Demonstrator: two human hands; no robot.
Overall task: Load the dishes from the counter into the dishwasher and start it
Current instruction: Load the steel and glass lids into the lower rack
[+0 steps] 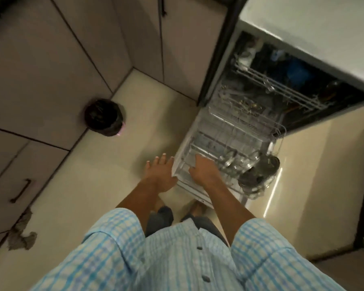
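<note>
At the lower left of the frame a crumpled cloth lies on the floor beside the cabinets, and a lined bin stands further up; neither is underfoot now, but a step back to the left could catch the cloth. Right of them, at lower centre, the left hand hangs spread and empty just off the corner of the open dishwasher door, where it could be knocked or pinched if the door swings up. The right hand lies on the front rim of the pulled-out lower rack; blur hides whether its fingers grip the wire or only press on it. A one-handed shove from that left corner would likely skew the rack on its runners and jam it. The loaded dishes sit at the rack's right end: glassware packed close (prone to clink or tip on a jolt) and dark steel vessels that seem to bulge past the rack's right edge, where they might snag the tub opening. Above, the upper rack is also partly out, under the tabletop at upper right.
</note>
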